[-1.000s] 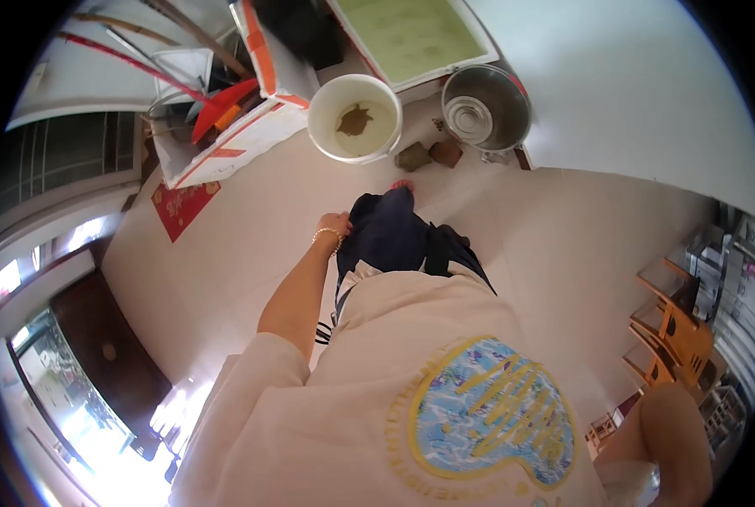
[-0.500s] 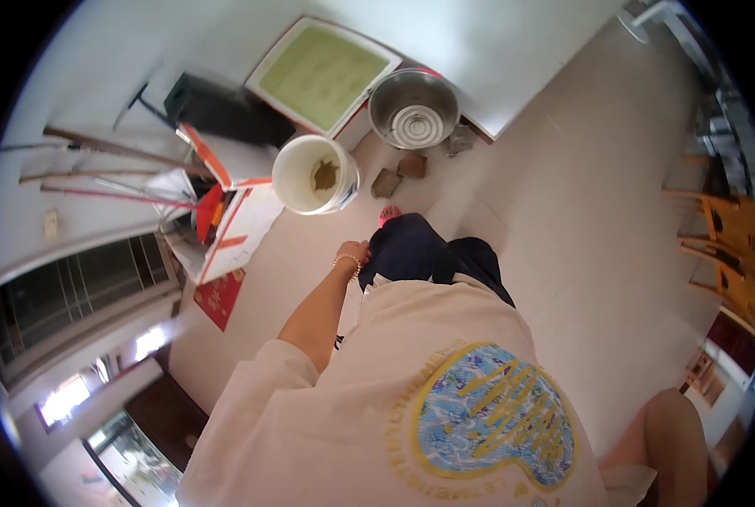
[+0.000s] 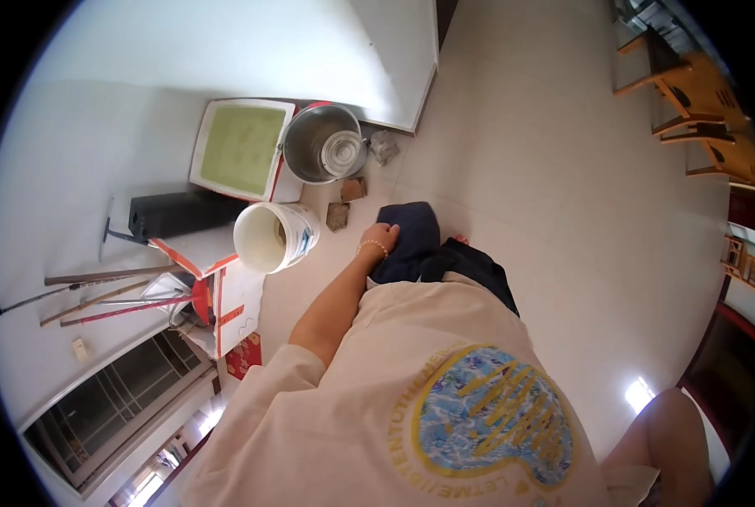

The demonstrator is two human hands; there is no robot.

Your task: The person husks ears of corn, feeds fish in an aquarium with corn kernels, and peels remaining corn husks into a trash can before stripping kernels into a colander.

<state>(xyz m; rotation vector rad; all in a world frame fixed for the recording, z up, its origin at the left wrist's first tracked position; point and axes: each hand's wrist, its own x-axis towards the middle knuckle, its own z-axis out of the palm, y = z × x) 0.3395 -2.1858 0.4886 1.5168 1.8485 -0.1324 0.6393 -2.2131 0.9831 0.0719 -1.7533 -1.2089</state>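
1. Where the person's left hand [image 3: 381, 238] is held at the thigh, the dark trousers [image 3: 411, 232] are touched by it, on the near side of the raised leg. The fingers are seen loosely curled rather than spread; whether any fabric is pinched between them cannot be told.

2. The trousers are worn below the pale shirt [image 3: 377, 363]. Soft, light, pliable cloth is suggested by the folds, neither fragile nor especially slippery; it would be best gripped by a loose fold at the thigh, between thumb and fingers.

3. The right hand is not shown, so its state cannot be told; only a bent right arm [image 3: 669, 439] is seen at the lower edge.

4. Beyond the left hand, two rough blocks [image 3: 337, 216] are set on the floor [image 3: 512, 194]. Next to them, a white bucket [image 3: 253, 242] is stood upright, with something brown partly hidden inside.

5. Farther out, a metal pot [image 3: 303, 152] is placed beside a tub of greenish liquid [image 3: 285, 122], with a crumpled clear bag [image 3: 384, 148] by the pot.

6. Toward the wall, a black box [image 3: 170, 216] and long-handled tools [image 3: 107, 277] are kept; across the room, wooden chairs [image 3: 698, 89] are lined up.
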